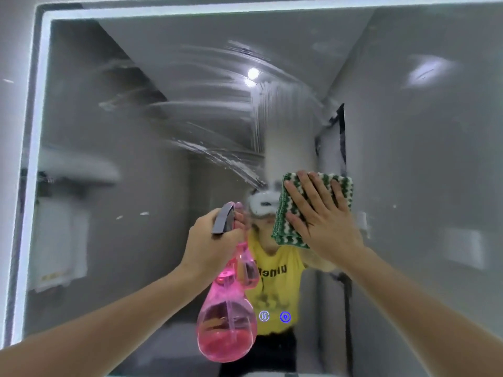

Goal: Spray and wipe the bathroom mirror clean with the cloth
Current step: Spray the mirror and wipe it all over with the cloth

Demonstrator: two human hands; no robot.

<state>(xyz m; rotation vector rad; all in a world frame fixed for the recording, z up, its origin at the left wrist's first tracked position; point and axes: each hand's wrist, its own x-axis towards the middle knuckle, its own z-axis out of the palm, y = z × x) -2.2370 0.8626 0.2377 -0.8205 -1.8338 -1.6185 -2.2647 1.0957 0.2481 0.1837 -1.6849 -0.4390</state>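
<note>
Grey bathroom walls and a ceiling lamp show as reflections in a large mirror (109, 164) with a lit white band along its top and left edges. White arcs of smeared spray cross the upper middle of the glass, and one broad vertical streak runs down to the cloth (290, 232). That cloth, folded and striped green and white, lies flat against the mirror right of centre. The right hand (321, 216) presses it there with its fingers (295, 195) straight and spread wide. The left hand (211, 240) holds a pink spray bottle (227, 325) close in front of the glass, fingers curled round its neck and grey trigger head; pink liquid fills the bottom of the bottle. Two small blue lit icons (275, 317) glow low on the mirror, just right of the bottle.
</note>
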